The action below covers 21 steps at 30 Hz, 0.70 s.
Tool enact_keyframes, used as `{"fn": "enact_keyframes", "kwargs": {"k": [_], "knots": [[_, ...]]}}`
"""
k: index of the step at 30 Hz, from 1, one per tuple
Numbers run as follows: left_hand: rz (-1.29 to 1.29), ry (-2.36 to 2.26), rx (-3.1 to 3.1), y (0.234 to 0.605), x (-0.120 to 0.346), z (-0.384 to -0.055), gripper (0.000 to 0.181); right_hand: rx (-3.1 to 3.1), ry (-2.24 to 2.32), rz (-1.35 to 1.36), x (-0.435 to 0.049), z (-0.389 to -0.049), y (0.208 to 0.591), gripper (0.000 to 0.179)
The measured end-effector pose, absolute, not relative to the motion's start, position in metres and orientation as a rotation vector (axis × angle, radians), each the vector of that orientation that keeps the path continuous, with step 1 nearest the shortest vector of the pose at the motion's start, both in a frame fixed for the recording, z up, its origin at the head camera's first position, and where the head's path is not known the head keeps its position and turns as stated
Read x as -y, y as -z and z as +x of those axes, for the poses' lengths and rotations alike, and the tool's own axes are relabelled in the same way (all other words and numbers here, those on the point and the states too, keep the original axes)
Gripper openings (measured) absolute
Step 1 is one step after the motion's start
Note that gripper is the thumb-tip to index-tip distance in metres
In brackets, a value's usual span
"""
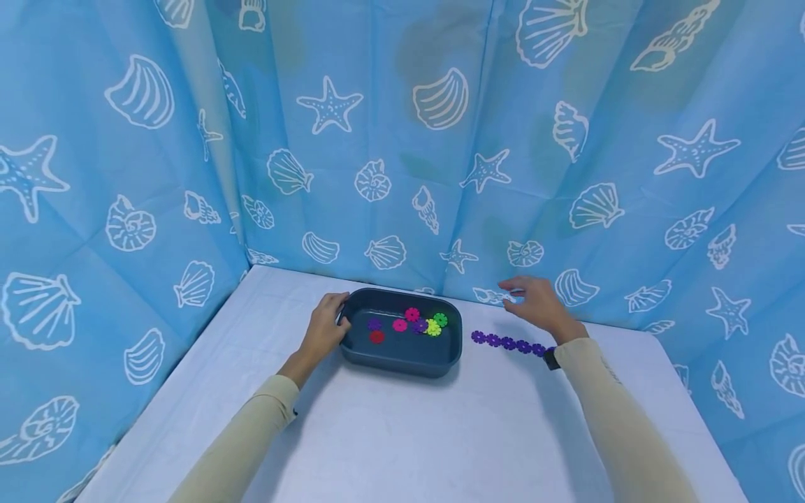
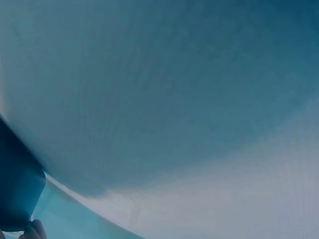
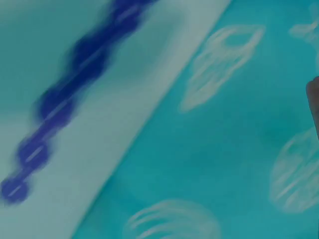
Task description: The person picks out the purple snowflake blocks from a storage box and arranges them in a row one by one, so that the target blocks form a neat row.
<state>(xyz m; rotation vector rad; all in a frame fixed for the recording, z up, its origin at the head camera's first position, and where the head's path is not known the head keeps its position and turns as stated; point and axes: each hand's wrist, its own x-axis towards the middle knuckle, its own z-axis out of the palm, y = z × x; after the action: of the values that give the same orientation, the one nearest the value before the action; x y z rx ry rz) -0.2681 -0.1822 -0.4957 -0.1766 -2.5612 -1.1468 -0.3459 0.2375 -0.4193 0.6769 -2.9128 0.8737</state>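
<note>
A dark blue-grey rectangular tub [image 1: 396, 363] stands on the table, and my left hand [image 1: 323, 325] grips its left end, with thumb and fingers at the rim. In the left wrist view, fingertips [image 2: 35, 230] show at the tub's edge [image 2: 17, 179]. Inside the tub lie several small notched plastic discs: purple, red [image 1: 376, 337], pink [image 1: 400, 325], yellow [image 1: 432, 328] and green [image 1: 440, 320]. To the tub's right stretches a row of linked purple discs [image 1: 508, 343]. Above this chain hovers my right hand [image 1: 534, 302], fingers loosely bent and holding nothing. The watch and sleeve hide the chain's right end.
A white cloth [image 1: 402, 440] covers the table. Close behind its back edge hangs a blue curtain [image 1: 390, 140] printed with white shells and starfish, which also runs along the left and right sides.
</note>
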Motion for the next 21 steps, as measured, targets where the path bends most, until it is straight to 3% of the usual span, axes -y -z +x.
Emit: {"fn": "enact_keyframes", "kwargs": {"k": [11,21], "knots": [[-0.182,1.137,2.548,0.495,0.183,-0.269,0.051,2.876,-0.908,1.057,-0.12,-0.364,0.408,0.031],[-0.163,1.115,2.558,0.494,0.182,-0.269,0.051,2.986,-0.878,1.284,-0.076,-0.365,0.427,0.03]]}}
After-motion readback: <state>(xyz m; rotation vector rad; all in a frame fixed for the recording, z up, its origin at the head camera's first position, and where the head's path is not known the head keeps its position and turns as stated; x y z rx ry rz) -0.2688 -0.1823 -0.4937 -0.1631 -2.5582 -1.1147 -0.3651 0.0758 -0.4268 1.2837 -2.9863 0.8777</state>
